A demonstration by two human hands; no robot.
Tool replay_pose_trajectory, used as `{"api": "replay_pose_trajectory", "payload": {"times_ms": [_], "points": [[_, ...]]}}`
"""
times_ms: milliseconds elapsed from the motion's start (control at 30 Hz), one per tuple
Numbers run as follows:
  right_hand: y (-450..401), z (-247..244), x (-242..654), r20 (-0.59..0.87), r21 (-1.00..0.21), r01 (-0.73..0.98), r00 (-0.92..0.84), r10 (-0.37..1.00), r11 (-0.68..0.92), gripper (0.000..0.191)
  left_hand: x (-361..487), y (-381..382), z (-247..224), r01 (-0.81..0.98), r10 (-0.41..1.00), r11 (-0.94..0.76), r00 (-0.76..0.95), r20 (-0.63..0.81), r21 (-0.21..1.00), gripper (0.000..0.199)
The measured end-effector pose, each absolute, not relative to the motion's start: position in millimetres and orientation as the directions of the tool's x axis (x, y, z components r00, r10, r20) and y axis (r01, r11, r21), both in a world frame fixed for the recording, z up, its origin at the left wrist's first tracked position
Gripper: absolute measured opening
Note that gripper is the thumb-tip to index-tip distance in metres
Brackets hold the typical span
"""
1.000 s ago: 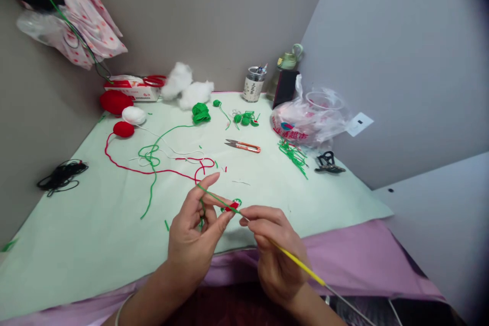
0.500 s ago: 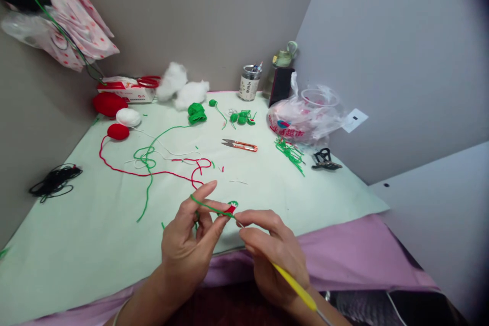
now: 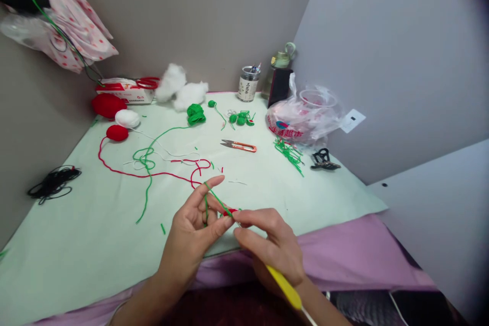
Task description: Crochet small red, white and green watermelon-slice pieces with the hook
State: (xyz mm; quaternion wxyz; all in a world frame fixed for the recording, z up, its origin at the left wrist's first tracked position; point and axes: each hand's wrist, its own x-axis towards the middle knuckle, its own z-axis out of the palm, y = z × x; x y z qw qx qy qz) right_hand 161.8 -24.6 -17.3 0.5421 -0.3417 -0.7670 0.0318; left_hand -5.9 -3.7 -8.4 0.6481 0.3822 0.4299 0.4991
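My left hand pinches a small red and green crochet piece between thumb and fingers. Green yarn runs from its raised index finger down to the piece. In my right hand is a crochet hook with a yellow handle; its metal tip meets the piece, partly hidden by the fingers. Beyond the hands, red yarn trails over the table from a small red ball. Thread snips with orange handles lie farther back.
Behind are a green yarn bundle, white stuffing, a pen jar and a plastic bag. Green yarn scraps and a black hair clip lie at right, black cord at left. A grey wall stands behind.
My left index finger has risen and moved right, pulling the green yarn steeper. The crochet piece has turned and is more covered by my right fingers. The hook's handle has shifted slightly left.
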Motion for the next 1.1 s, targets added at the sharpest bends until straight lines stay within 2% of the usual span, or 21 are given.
{"api": "replay_pose_trajectory", "payload": {"times_ms": [67,100,133,200,267,300,367,433,533,667,767,900,1000,1100], "points": [[-22,-18,163,0.77,-0.513,0.443,-0.14,0.622,0.735,0.026,-6,-2,-11,-0.341,0.967,0.238,0.171,-0.189,0.909,0.066],[-21,-19,163,0.765,-0.517,0.454,-0.134,0.629,0.725,0.027,-6,-2,-11,-0.345,0.968,0.233,0.171,-0.184,0.909,0.066],[-21,-20,163,0.779,-0.482,0.493,-0.136,0.612,0.724,0.028,-5,-2,-11,-0.349,0.971,0.221,0.161,-0.175,0.911,0.065],[-22,-21,163,0.834,-0.314,0.593,-0.201,0.514,0.741,0.032,-4,-2,-9,-0.373,0.973,0.217,0.156,-0.169,0.902,0.064],[-24,-20,163,0.853,-0.166,0.642,-0.287,0.436,0.748,0.035,-4,-3,-4,-0.419,0.953,0.286,0.22,-0.21,0.862,0.065],[-26,-19,164,0.849,-0.148,0.642,-0.307,0.429,0.752,0.036,-5,-3,-2,-0.439,0.931,0.345,0.276,-0.241,0.83,0.066],[-26,-18,166,0.833,-0.213,0.602,-0.3,0.465,0.77,0.034,-6,-1,3,-0.455,0.878,0.451,0.382,-0.288,0.768,0.067],[-25,-19,168,0.823,-0.348,0.506,-0.237,0.516,0.789,0.032,-8,2,6,-0.448,0.852,0.489,0.43,-0.299,0.748,0.069],[-22,-24,170,0.787,-0.527,0.342,-0.149,0.599,0.778,0.035,-11,4,7,-0.424,0.887,0.421,0.376,-0.267,0.802,0.078],[-22,-27,171,0.721,-0.654,0.242,-0.089,0.687,0.717,0.037,-13,6,5,-0.322,0.925,0.318,0.311,-0.217,0.892,0.084],[-24,-24,171,0.708,-0.66,0.263,-0.096,0.699,0.704,0.037,-12,6,5,-0.263,0.949,0.252,0.256,-0.184,0.931,0.075],[-25,-20,173,0.733,-0.587,0.365,-0.14,0.666,0.723,0.04,-9,6,6,-0.255,0.977,0.17,0.172,-0.129,0.952,0.062],[-27,-20,174,0.755,-0.514,0.415,-0.197,0.626,0.751,0.042,-8,6,5,-0.27,0.982,0.143,0.161,-0.102,0.952,0.063],[-29,-19,175,0.759,-0.471,0.455,-0.227,0.61,0.755,0.036,-9,5,4,-0.277,0.98,0.143,0.172,-0.098,0.95,0.067]]}}
